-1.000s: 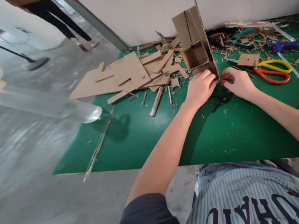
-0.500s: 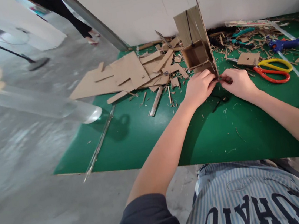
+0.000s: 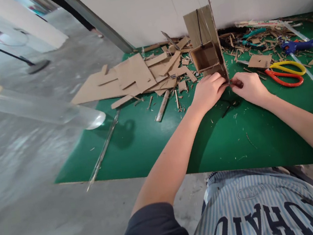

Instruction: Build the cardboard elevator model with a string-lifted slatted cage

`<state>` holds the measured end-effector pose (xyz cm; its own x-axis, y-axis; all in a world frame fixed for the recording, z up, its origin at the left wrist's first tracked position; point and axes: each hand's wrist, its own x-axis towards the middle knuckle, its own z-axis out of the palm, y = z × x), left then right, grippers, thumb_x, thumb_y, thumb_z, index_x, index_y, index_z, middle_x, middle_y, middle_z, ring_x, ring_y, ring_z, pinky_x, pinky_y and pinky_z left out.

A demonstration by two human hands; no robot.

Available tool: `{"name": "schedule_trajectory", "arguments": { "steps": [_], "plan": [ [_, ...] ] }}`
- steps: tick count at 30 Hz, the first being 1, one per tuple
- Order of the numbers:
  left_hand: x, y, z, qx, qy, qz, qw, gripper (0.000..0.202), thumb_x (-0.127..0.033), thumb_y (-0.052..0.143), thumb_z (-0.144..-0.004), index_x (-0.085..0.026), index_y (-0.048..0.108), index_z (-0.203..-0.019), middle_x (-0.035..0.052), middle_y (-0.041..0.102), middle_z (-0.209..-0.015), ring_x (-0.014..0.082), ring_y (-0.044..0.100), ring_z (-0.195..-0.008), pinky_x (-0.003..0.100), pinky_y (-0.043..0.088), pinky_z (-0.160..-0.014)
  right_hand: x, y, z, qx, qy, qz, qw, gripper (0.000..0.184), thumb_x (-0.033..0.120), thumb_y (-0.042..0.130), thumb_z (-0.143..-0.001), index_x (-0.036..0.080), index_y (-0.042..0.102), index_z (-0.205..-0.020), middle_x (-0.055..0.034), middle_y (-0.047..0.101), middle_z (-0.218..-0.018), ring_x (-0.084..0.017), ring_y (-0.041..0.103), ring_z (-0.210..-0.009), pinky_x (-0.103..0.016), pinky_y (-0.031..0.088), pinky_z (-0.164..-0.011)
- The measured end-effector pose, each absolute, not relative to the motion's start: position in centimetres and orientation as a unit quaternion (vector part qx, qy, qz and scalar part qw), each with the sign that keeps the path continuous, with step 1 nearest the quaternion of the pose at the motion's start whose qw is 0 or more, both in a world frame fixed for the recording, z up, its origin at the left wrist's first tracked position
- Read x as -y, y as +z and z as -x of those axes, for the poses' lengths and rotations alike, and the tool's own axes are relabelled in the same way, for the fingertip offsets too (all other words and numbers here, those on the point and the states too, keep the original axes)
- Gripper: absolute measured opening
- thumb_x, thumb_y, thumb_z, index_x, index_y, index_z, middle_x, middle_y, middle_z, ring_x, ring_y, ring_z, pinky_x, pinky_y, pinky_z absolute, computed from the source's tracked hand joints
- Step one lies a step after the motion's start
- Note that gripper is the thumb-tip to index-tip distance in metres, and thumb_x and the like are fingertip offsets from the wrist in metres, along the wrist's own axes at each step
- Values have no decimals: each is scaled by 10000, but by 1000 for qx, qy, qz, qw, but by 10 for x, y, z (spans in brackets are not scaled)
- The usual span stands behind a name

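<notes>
Left hand [image 3: 209,92] gripped the cardboard structure [image 3: 208,33] at its base; right hand [image 3: 249,87] pinched its corner; it seemed light, stiff, crushable, best held low.

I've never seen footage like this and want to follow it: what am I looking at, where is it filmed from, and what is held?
There is no robot here, just a person using two bare hands. One camera, worn on the head, looks forward and down, giving roughly the wearer's own view. The left hand holds the foot of an upright cardboard structure, which has a small open box on it. The right hand is at the structure's lower corner; whether it pinches something is too small to tell. On the green tabletop, cardboard scraps lie to the left and at the back, scissors with red and yellow handles to the right, and beyond them a blue corded tool that looks like a glue gun.
</notes>
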<state>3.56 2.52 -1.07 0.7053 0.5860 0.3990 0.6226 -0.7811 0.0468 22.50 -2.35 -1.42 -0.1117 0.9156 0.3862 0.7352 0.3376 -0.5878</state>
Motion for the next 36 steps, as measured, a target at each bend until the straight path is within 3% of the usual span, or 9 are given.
{"name": "schedule_trajectory", "arguments": {
  "steps": [5, 9, 15, 21, 27, 32, 36],
  "plan": [
    [-28, -10, -34, 317, -200, 926, 51, 314, -338, 457, -1057, -166, 717, -1017, 83, 698, -987, 230, 674, -956, 351, 525, -841, 22, -13, -230, 764, 105, 540, 337, 89, 172, 578, -861, 175, 657, -820, -78, 674, -833, -187, 599, -761, -320, 472, -733],
    [-32, -9, -32, 303, -219, 927, 32, 304, -348, 480, -1050, -169, 716, -981, 80, 697, -959, 221, 678, -943, 335, 521, -816, 19, -16, -231, 754, 127, 526, 373, 107, 163, 599, -869, 173, 705, -856, -75, 722, -869, -201, 655, -797, -343, 516, -778],
    [-30, -11, -29, 334, -271, 903, -13, 181, -334, 626, -986, -172, 704, -961, 57, 735, -988, 208, 715, -900, 301, 522, -738, 13, -25, -232, 656, 329, 496, 463, 118, 205, 639, -851, 182, 748, -891, -41, 746, -841, -181, 713, -730, -352, 601, -750],
    [-23, -13, -32, 340, -314, 886, -23, 281, -299, 676, -948, -186, 640, -1203, 59, 766, -1064, 201, 744, -964, 300, 561, -808, 5, -29, -231, 564, 447, 476, 506, 136, 300, 791, -735, 192, 739, -799, -19, 717, -750, -139, 685, -642, -316, 641, -695],
    [-26, -22, -35, 321, -308, 895, 44, 299, -358, 553, -1025, -195, 673, -1245, 68, 764, -985, 205, 738, -877, 299, 546, -740, 4, -30, -226, 548, 408, 527, 506, 37, 208, 710, -782, 182, 716, -807, -19, 707, -736, -149, 695, -598, -315, 624, -655],
    [-26, -27, -37, 317, -304, 896, 73, 318, -359, 518, -1038, -197, 683, -1257, 71, 765, -972, 208, 733, -866, 307, 545, -744, 11, -25, -223, 588, 321, 564, 483, 136, 162, 597, -836, 183, 727, -803, -17, 703, -710, -178, 719, -623, -313, 590, -631],
    [-26, -29, -39, 316, -311, 894, 71, 308, -362, 545, -1026, -199, 696, -1239, 72, 770, -966, 217, 738, -869, 320, 556, -753, 13, -22, -220, 570, 328, 566, 498, 141, 123, 595, -833, 184, 715, -792, -10, 709, -731, -168, 716, -629, -327, 609, -658]
  ]
}}
